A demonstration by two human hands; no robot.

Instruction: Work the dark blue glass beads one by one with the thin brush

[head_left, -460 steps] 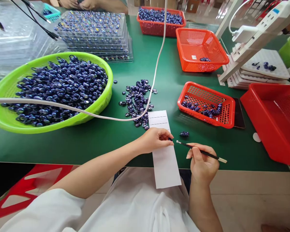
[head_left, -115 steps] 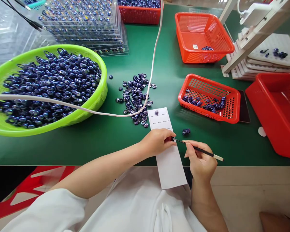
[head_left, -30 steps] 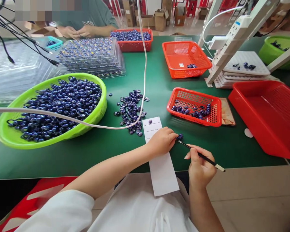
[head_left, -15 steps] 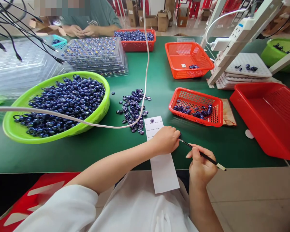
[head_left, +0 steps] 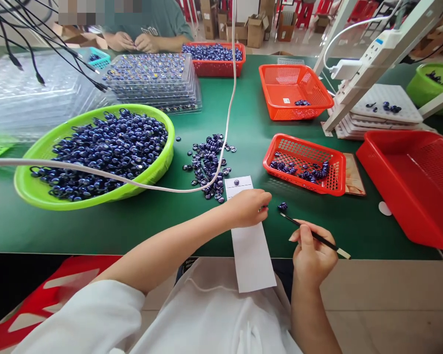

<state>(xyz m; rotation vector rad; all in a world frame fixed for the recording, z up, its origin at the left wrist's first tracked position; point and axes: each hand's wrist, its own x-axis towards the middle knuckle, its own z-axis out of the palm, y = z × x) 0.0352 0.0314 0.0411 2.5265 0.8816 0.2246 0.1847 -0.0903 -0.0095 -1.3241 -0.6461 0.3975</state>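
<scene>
My left hand (head_left: 248,207) is closed above a white paper strip (head_left: 253,255), with a bit of a shiny dark-blue piece showing between its fingers. One small dark-blue piece (head_left: 237,182) rests at the strip's lined far end. To the right of that hand, a small cluster of dark-blue pieces (head_left: 282,206) lies on the green table (head_left: 221,241). My right hand (head_left: 315,253) grips a slim black pen-like tool (head_left: 320,239) with a silver tip and a pale end. The tip points at the cluster, just short of it.
Left of the paper are loose dark-blue pieces (head_left: 209,164) and a heaped green basket (head_left: 172,147). A small red basket (head_left: 306,184) and a large red bin (head_left: 398,206) stand right. A white cable (head_left: 227,118) hangs across the table. A person's hands (head_left: 146,43) are opposite.
My left hand has drawn slightly left, away from the tool tip. The dark-blue cluster now lies uncovered on the table between them. The whole view has shifted a little.
</scene>
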